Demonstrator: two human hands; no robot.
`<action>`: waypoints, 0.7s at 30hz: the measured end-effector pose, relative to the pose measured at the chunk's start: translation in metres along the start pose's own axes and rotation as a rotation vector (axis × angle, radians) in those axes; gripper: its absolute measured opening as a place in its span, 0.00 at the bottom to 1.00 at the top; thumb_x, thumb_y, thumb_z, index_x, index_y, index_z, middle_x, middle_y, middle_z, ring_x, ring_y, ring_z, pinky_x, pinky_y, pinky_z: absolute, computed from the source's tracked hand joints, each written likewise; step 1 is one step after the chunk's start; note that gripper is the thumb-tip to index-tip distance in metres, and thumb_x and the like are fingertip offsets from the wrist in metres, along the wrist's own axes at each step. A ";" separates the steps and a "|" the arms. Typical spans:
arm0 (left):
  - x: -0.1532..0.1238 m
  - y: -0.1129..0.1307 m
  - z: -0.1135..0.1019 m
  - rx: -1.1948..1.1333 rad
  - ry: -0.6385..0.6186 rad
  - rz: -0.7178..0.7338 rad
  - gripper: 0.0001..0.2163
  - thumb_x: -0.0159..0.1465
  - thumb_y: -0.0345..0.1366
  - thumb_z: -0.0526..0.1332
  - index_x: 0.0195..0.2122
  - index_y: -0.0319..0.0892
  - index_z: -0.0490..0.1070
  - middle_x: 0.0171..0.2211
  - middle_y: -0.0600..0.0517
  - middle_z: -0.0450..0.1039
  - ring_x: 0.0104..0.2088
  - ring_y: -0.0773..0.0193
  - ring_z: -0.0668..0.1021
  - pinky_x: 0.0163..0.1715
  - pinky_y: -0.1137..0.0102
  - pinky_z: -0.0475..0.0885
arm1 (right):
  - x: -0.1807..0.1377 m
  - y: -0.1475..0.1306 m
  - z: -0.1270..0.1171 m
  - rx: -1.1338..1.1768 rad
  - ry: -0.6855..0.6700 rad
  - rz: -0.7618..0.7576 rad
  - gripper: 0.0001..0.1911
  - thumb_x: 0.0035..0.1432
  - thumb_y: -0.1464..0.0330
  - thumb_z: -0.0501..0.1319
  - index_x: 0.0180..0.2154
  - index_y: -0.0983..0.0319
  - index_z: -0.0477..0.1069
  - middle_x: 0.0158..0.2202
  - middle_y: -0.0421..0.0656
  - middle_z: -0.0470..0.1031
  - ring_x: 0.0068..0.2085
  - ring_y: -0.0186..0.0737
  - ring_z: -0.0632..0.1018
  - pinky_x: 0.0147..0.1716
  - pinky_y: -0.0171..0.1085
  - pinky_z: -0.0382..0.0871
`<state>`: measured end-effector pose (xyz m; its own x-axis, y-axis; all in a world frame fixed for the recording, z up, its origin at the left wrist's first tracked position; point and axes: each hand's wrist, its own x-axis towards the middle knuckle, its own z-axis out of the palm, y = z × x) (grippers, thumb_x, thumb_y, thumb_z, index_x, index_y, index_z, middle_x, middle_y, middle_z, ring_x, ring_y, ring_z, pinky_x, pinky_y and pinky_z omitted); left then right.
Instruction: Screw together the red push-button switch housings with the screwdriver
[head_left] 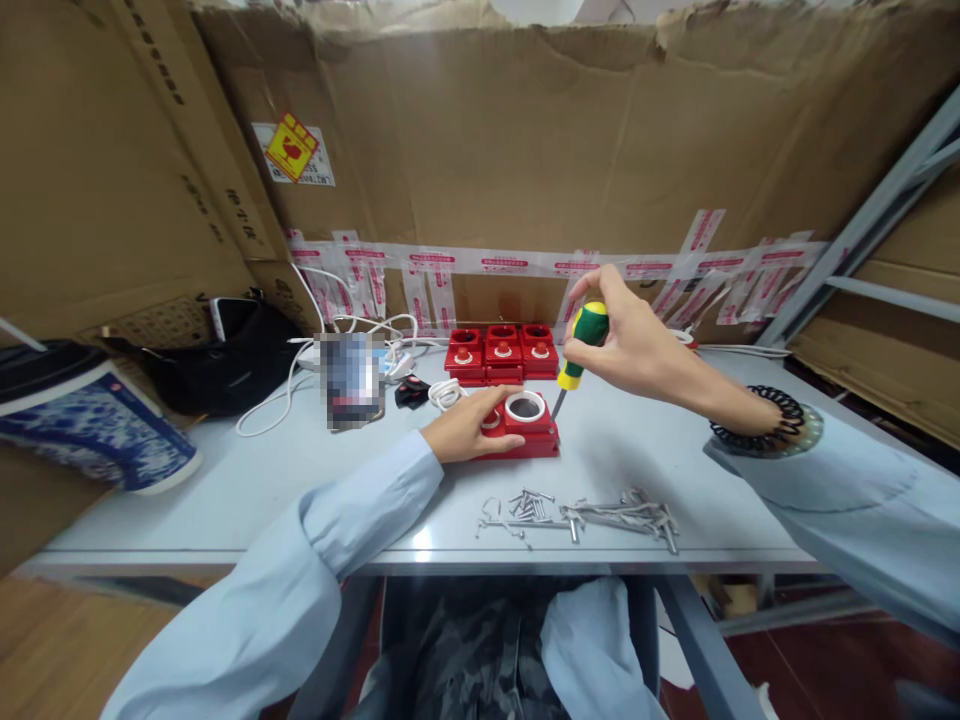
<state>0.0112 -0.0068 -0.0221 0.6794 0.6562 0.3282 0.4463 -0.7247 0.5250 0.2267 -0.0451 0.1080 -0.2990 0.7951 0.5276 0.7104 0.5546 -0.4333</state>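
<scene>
My left hand point(472, 425) is closed on the left side of a red box-shaped housing point(538, 440) with a white ring round a dark opening, and holds it against the table. A screwdriver point(583, 345) with a green and yellow handle is gripped in my right hand point(619, 340). Its shaft slants down to the right edge of the housing; the tip seems to touch a corner there, though the contact is too small to make out. Several screws point(532, 505) and thin metal rods with short crosspieces point(626, 515) lie in front, near the table edge.
Behind the hands stand several similar red housings point(502, 350). White cables point(375, 325), a blurred-out phone-like object point(350, 385) and a black bag point(202, 365) are at the left. A large blue-and-white cup point(105, 430) stands far left. Cardboard point(525, 150) walls the back.
</scene>
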 end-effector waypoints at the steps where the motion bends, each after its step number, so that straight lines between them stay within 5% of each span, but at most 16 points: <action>1: 0.000 -0.001 0.000 -0.005 0.002 0.003 0.29 0.59 0.48 0.62 0.59 0.47 0.56 0.55 0.44 0.66 0.52 0.53 0.72 0.52 0.59 0.66 | 0.000 -0.001 -0.001 -0.005 0.029 -0.012 0.19 0.45 0.73 0.59 0.41 0.60 0.57 0.27 0.37 0.68 0.24 0.32 0.67 0.23 0.34 0.60; 5: 0.000 -0.001 0.001 -0.013 0.003 0.002 0.29 0.59 0.48 0.62 0.59 0.46 0.56 0.55 0.44 0.66 0.52 0.53 0.72 0.52 0.59 0.66 | -0.006 0.000 0.000 -0.028 0.091 -0.085 0.11 0.47 0.75 0.55 0.36 0.62 0.64 0.28 0.39 0.70 0.28 0.33 0.69 0.27 0.34 0.60; 8: 0.000 0.000 0.000 -0.010 0.003 -0.004 0.29 0.59 0.47 0.61 0.59 0.46 0.56 0.55 0.44 0.66 0.53 0.53 0.72 0.53 0.59 0.66 | -0.016 0.010 0.010 -0.115 -0.070 -0.103 0.06 0.50 0.73 0.54 0.27 0.63 0.69 0.27 0.41 0.73 0.28 0.34 0.70 0.31 0.35 0.61; 13: 0.000 0.001 0.001 -0.021 0.015 -0.020 0.30 0.58 0.47 0.63 0.59 0.47 0.57 0.57 0.44 0.65 0.54 0.51 0.71 0.53 0.58 0.65 | -0.031 0.034 0.033 -0.266 -0.465 -0.031 0.13 0.51 0.58 0.61 0.30 0.61 0.76 0.24 0.41 0.74 0.24 0.34 0.69 0.27 0.35 0.57; 21: 0.000 0.002 0.000 -0.018 0.014 -0.023 0.30 0.58 0.48 0.62 0.59 0.47 0.57 0.55 0.44 0.66 0.52 0.52 0.72 0.52 0.59 0.66 | -0.034 0.041 0.046 -0.220 -0.530 -0.017 0.10 0.53 0.63 0.60 0.28 0.62 0.76 0.24 0.41 0.75 0.25 0.33 0.70 0.27 0.33 0.56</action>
<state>0.0126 -0.0087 -0.0211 0.6612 0.6753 0.3267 0.4510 -0.7058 0.5463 0.2366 -0.0382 0.0392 -0.5497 0.8324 0.0705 0.8017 0.5494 -0.2356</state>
